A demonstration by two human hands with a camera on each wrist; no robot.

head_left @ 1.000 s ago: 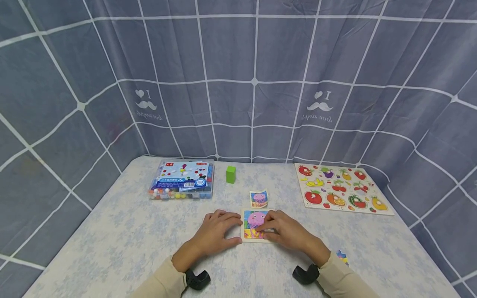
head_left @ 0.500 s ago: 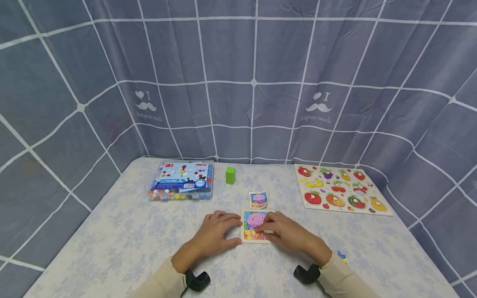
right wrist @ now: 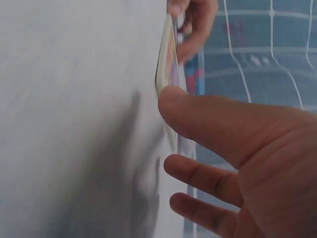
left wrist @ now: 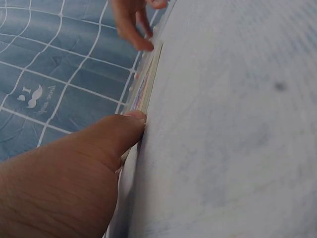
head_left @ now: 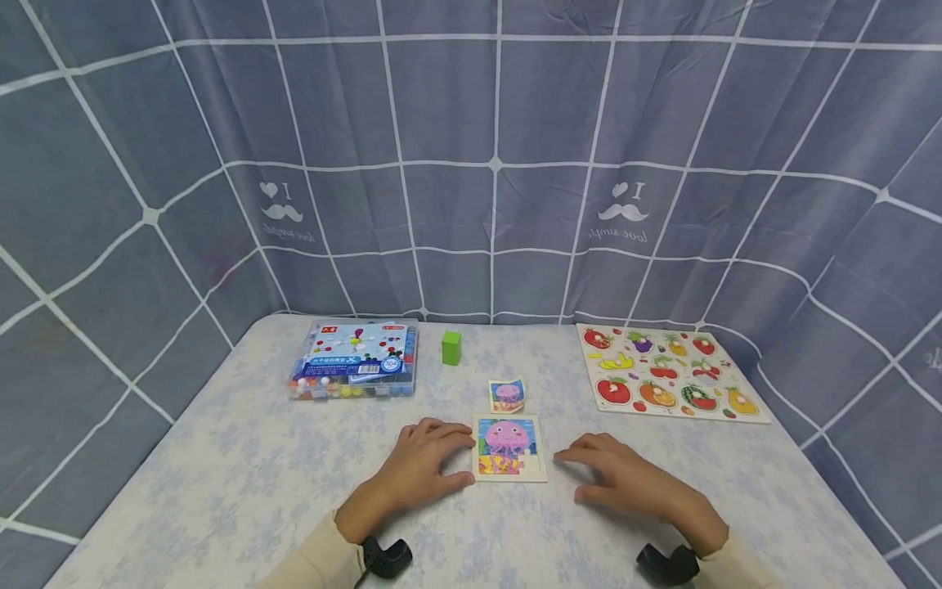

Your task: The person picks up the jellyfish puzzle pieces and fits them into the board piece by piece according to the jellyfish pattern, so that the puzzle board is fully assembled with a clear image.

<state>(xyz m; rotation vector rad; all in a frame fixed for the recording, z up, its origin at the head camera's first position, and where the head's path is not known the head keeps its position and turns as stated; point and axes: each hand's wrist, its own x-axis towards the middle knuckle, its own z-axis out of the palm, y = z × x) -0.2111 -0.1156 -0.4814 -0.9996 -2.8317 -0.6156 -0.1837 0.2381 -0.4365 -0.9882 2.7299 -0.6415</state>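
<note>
A small square jigsaw puzzle with a pink octopus-like picture lies flat on the table, a pale bare patch at its lower right corner. My left hand rests at its left edge, thumb and index fingertips right at the rim and fingers relaxed. The left wrist view shows the left thumb against the board's edge. To the right of the puzzle, apart from it, my right hand hovers low over the table with loosely bent fingers and nothing between them. A small picture card with the same creature lies just behind the puzzle.
A clear plastic case of colourful balls stands at the back left, a green block beside it. At the back right lies a fruit puzzle board. A grey-blue gridded curtain surrounds the table's back and sides.
My right hand has left the puzzle and moved right, uncovering its right side. The blue-yellow piece by the right forearm is now out of sight. My left hand has stayed at the edge.
</note>
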